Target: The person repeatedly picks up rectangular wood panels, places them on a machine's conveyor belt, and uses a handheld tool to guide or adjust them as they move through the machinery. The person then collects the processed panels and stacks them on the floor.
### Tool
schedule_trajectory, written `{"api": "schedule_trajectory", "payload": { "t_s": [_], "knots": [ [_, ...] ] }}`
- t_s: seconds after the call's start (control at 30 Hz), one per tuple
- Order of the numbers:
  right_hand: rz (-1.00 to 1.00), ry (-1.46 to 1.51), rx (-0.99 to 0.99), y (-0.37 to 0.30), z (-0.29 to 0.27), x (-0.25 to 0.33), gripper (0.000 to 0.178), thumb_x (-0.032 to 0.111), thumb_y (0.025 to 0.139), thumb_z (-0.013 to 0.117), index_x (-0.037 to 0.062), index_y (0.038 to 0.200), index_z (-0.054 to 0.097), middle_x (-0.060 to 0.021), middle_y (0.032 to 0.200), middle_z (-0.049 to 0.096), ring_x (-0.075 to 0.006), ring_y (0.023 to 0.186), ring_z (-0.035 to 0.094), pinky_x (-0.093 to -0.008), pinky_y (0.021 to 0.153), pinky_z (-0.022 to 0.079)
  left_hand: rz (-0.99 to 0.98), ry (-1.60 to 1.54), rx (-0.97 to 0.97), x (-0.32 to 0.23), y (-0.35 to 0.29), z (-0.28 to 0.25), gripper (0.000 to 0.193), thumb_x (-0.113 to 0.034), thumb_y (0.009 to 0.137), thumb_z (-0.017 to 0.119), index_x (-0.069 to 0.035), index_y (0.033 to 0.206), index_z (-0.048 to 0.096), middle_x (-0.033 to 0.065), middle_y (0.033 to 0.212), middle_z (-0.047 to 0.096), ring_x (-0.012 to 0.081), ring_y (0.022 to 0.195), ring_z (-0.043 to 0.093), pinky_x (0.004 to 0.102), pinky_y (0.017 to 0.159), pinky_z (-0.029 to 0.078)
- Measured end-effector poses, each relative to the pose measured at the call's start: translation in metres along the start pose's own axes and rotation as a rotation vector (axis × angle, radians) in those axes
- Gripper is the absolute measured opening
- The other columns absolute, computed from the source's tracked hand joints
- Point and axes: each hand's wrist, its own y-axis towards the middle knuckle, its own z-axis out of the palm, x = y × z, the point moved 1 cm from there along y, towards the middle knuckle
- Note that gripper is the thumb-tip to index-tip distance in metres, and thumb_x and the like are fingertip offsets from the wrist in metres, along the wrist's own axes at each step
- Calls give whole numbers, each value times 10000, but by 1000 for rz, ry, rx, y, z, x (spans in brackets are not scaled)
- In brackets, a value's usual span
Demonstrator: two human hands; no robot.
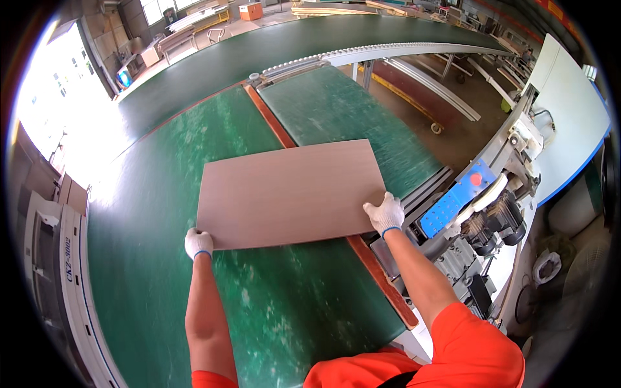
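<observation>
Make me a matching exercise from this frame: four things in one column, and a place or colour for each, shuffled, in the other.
Column one:
1. board
2. left hand
3. reddish strip
4. right hand

Column two:
A. at the board's right end
B. greyish brown
C. partly hidden, showing beyond and on the near side of the board
D. at the board's near left corner

Right pairs: 1-B, 2-D, 3-C, 4-A

What seems a doorway (pixel 55 107) glares white, left; window (pixel 153 11) beyond, brown floor (pixel 398 119) right.
</observation>
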Motion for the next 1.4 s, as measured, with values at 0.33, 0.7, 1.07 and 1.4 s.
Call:
{"api": "schedule_trajectory", "payload": {
  "t_s": [0.33, 0.7, 1.07, 1.4],
  "knots": [
    [-128, 181, 243, -185, -24, -42, 844, 513, 790, 800, -100, 1329, 583, -335, 1273, 653, -459, 1226, 618, -530, 1054, 502, -193, -40, -198, 187, -181, -153, 352, -303, 919, 674, 34, 992, 741, 196, 925, 764, 314, 843, 739, 434, 820, 574],
    [19, 469, 707, -406, -38, -168, 636, 512, 1013, 649, -120, 1061, 707, -199, 947, 741, -271, 944, 695, -374, 852, 548, -571, -314, -512, 344, -488, -284, 512, -212, 958, 748, 108, 1296, 535, 184, 1168, 691, 251, 999, 667, 393, 900, 567],
    [-295, 264, 1386, -544, -141, -132, 642, 520, 1031, 615, -83, 1242, 685, -171, 1183, 731, -313, 1130, 698, -407, 963, 557, -424, -1348, 120, 180, -600, -334, 286, -100, 866, 681, 59, 1096, 741, 103, 925, 743, 207, 793, 712, 323, 740, 580],
    [-1003, 1010, 710, -529, -169, -179, 267, 75, 881, 749, -40, 1115, 695, -123, 1080, 748, -230, 969, 725, -365, 861, 571, 270, -953, -31, 29, -633, -344, 492, -393, 1003, 695, 53, 1206, 660, 214, 1101, 716, 326, 1015, 706, 403, 912, 548]
  ]
}}
